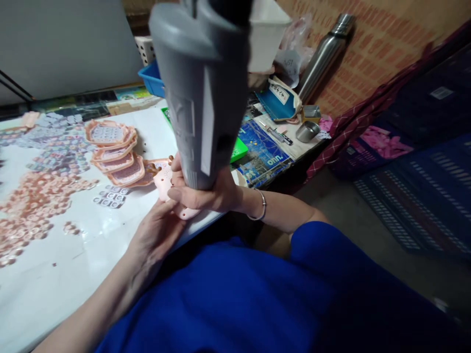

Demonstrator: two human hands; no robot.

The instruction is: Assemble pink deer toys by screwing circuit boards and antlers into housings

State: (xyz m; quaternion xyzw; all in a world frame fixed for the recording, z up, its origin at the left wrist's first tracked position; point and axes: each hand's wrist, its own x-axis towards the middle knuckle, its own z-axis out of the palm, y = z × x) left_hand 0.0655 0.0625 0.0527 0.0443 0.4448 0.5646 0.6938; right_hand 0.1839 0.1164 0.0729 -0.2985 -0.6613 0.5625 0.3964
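Note:
My right hand [209,193] is wrapped round the lower end of a large grey electric screwdriver [200,113], which stands upright in front of me. Its tip is hidden behind my fingers. Beneath it, my left hand [162,225] grips a pale pink plastic shell [164,184] with small dark holes, close to the table's front edge. My right fingers are also at this shell. Just beyond lies a stack of pink-rimmed trays or covers [117,159] with patterned insides. A small group of grey-white square pieces [110,196] lies left of the shell.
Many small pink parts [40,201] and pastel key-like pieces [59,142] spread over the white table [95,274] at left. Behind the screwdriver are a green tray [239,149] and a blue bin [150,81]. A steel bottle [326,56] and a metal cup [307,131] stand back right.

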